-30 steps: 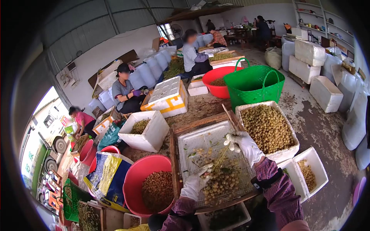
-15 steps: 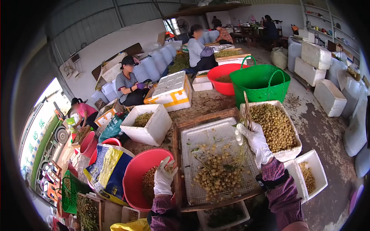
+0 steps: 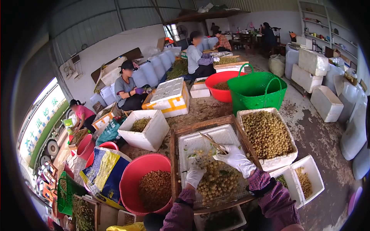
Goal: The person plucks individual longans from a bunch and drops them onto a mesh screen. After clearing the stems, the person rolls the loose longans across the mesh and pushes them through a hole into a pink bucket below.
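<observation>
**Right hand [image 3: 233,158] grips a bare twig [image 3: 212,141] over the mesh tray [image 3: 204,124]**

White-gloved, the right hand is closed around one end of the twig, a thin bundle of stripped stems. The twig's long axis runs slantwise from the fist up and to the left in the head view. Its free end points toward the tray's far left corner. The palm faces down, the wrist is bent, and a checked sleeve comes in from the lower right.

The left hand [image 3: 194,176], also gloved, lies palm down on the near left edge of a heap of small round fruit [image 3: 219,181]. Its fingers curl onto the heap; whether they hold any fruit I cannot tell. The heap sits on the near half of the tray, under and between both hands.

A red tub [image 3: 131,175] of loose fruit stands just left of the tray. A white foam box [image 3: 281,159] full of fruit stands just to the right, and a green basket [image 3: 256,92] stands beyond that.
</observation>
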`<act>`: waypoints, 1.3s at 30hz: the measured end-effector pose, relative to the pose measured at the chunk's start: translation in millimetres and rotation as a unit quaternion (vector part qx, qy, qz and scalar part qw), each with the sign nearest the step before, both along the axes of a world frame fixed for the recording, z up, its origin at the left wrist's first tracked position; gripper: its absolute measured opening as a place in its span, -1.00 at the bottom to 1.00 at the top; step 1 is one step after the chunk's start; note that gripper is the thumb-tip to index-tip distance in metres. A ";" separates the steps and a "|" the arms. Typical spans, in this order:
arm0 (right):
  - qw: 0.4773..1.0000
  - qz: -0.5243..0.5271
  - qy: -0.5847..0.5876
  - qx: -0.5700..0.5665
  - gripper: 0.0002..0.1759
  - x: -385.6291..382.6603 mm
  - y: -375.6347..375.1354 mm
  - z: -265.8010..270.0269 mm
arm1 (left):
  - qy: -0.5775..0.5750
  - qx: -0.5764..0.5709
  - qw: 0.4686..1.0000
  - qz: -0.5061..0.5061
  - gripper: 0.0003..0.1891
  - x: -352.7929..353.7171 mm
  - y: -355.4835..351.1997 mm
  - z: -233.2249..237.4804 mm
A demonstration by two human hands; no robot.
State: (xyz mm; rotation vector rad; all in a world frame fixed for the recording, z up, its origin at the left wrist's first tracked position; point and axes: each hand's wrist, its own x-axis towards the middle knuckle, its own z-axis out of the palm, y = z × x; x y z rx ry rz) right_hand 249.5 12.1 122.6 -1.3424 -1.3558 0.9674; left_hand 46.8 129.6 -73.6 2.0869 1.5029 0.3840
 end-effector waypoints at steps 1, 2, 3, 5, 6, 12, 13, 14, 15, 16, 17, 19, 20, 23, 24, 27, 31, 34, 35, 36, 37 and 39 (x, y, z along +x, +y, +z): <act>0.999 0.010 0.011 -0.042 -0.77 2.0 0.1 -2.6 | -0.144 -0.064 0.987 0.025 -0.58 3.0 -0.5 5.5; 0.996 0.019 0.023 -0.083 -0.73 4.0 2.3 -6.3 | -0.284 -0.125 0.949 0.049 -0.62 5.1 -1.2 11.1; 0.997 0.029 0.043 -0.058 -0.75 5.2 10.6 -23.4 | -0.347 -0.148 0.925 0.040 -0.67 4.8 -4.3 15.7; 0.997 0.000 0.052 -0.060 -0.77 -1.2 9.6 -20.3 | -0.467 -0.197 0.862 0.028 -0.75 12.5 -50.6 96.8; 0.997 -0.014 0.054 -0.059 -0.78 -3.8 9.9 -18.3 | -0.460 -0.185 0.869 -0.010 -0.77 14.5 -60.1 115.4; 0.983 0.053 0.145 -0.104 -0.77 -13.8 9.3 -10.9 | -0.453 -0.245 0.825 -0.231 -0.75 9.5 -66.6 140.4; 0.982 0.043 0.143 -0.116 -0.78 -14.1 13.9 -16.5 | -0.432 -0.223 0.845 -0.224 -0.75 10.2 -69.5 140.2; 0.981 0.032 0.141 -0.128 -0.79 -13.7 16.5 -20.7 | -0.410 -0.200 0.863 -0.217 -0.74 13.4 -74.3 140.2; 0.989 0.013 0.102 -0.105 -0.78 -11.6 17.3 -24.0 | -0.388 -0.178 0.879 -0.211 -0.72 16.8 -79.2 140.0; 0.995 -0.007 0.064 -0.082 -0.78 -10.8 15.2 -20.5 | -0.358 -0.142 0.900 -0.204 -0.72 19.2 -85.0 139.4; 0.998 -0.027 0.025 -0.060 -0.77 -10.2 12.8 -17.9 | -0.326 -0.106 0.919 -0.195 -0.72 21.0 -92.1 138.5; 0.996 -0.057 -0.062 -0.030 -0.77 -11.1 9.7 -13.7 | -0.325 -0.068 0.927 -0.176 -0.76 24.0 -102.6 138.9; 0.992 -0.073 -0.105 -0.015 -0.77 -11.2 8.5 -13.2 | -0.299 -0.022 0.939 -0.171 -0.78 24.1 -102.4 133.5; 0.967 -0.142 -0.202 0.063 -0.57 -9.6 12.6 -26.1 | -0.261 0.079 0.950 -0.150 -0.82 25.6 -96.0 103.7; 0.969 -0.149 -0.189 0.055 -0.58 -9.3 11.6 -26.0 | -0.274 0.090 0.947 -0.139 -0.83 25.7 -95.3 92.9; 0.977 -0.162 -0.131 0.052 -0.65 -11.0 9.6 -23.9 | -0.346 0.038 0.929 -0.125 -0.84 24.6 -96.1 96.2; 0.987 -0.158 -0.009 0.028 -0.75 -11.9 5.0 -12.7 | -0.450 -0.147 0.876 -0.095 -0.83 20.7 -99.0 105.5; 0.985 -0.158 0.071 0.005 -0.78 -10.9 11.9 -15.5 | -0.576 -0.246 0.779 -0.023 -0.77 19.9 -106.7 88.7; 0.983 -0.158 0.094 0.006 -0.80 -9.6 15.1 -19.3 | -0.609 -0.309 0.729 -0.033 -0.75 19.2 -109.2 84.8; 0.982 -0.162 0.100 0.005 -0.80 -6.2 16.7 -22.3 | -0.637 -0.370 0.674 -0.042 -0.74 18.5 -110.8 81.9; 0.980 -0.166 0.108 0.004 -0.80 -4.4 15.8 -18.0 | -0.660 -0.429 0.615 -0.050 -0.72 17.8 -111.9 80.5; 0.978 -0.163 0.129 -0.003 -0.84 1.4 18.1 -21.6 | -0.641 -0.423 0.639 -0.042 -0.72 16.6 -113.9 80.1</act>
